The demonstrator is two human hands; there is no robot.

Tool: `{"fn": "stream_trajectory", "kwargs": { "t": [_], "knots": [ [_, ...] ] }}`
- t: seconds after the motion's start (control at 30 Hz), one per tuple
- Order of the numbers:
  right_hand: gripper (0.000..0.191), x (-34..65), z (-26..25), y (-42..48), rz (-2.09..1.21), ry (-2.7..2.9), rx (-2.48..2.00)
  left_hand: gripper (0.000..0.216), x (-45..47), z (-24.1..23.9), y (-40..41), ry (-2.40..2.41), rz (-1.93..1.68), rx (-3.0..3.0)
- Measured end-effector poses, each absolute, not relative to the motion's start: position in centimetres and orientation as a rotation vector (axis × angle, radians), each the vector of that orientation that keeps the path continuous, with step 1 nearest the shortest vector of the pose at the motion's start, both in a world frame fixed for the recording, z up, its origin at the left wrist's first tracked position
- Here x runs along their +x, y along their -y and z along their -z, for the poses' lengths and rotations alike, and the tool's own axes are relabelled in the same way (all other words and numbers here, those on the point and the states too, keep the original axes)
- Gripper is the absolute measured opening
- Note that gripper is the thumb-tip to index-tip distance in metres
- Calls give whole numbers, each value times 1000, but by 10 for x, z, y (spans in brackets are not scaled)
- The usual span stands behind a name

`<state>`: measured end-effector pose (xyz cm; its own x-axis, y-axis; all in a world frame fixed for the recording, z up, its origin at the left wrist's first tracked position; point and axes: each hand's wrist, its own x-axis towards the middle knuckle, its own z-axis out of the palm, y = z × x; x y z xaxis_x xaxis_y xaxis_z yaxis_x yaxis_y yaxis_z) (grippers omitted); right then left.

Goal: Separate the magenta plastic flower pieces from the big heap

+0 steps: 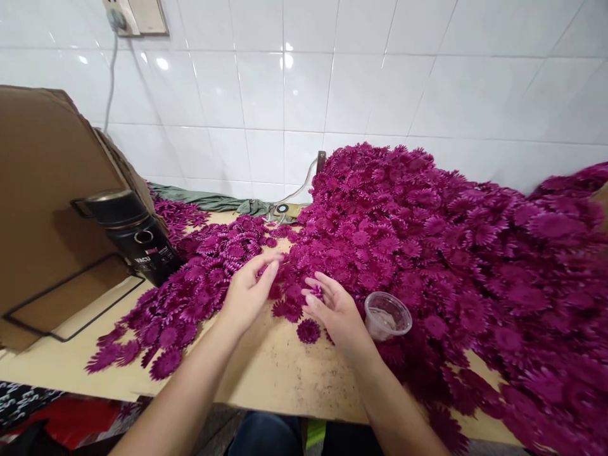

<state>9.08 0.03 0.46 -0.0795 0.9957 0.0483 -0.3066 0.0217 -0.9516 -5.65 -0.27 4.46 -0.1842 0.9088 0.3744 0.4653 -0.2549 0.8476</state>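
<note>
My left hand (249,288) hovers at the right edge of the smaller heap of magenta artificial flower pieces (204,269). Its thumb and fingers are a little apart, the fingertips slightly blurred, and I see nothing held in them. My right hand (337,310) has a small magenta flower piece (317,291) between its curled fingers and thumb. Just below it, a single round flower piece (308,330) lies on the board. A clear plastic cup (388,315) with something pale inside stands right beside my right hand, against the large flower heap (403,221).
At left, a black vacuum flask (130,231) leans near brown cardboard (47,190) and a black wire frame (71,335). Green cloth (199,197) runs along the tiled wall (256,95). The tan tabletop (270,373) ends just above my lap.
</note>
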Motion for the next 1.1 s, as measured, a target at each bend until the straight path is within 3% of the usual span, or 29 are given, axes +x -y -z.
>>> {"fn": "stream_trajectory", "kwargs": {
  "t": [0.13,0.3,0.47,0.67,0.97,1.1],
  "knots": [
    [34,90,-3,6,-976,1632,-987,27,-104,-18,32,-1899,-1082,1989],
    [34,82,-4,12,-571,2122,-1010,27,-133,3,46,-2167,-789,2281],
    [29,96,-10,18,-278,2189,-996,32,-129,6,39,-2276,-504,2483],
    [21,120,-14,25,-244,2132,-997,28,-127,4,32,-2330,-378,2527],
    [18,125,-23,27,-325,2025,-955,30,-133,-26,30,-2372,-550,2446],
    [22,118,-36,24,-487,1894,-980,18,-120,-45,29,-2154,-1172,1929]
  ]
}}
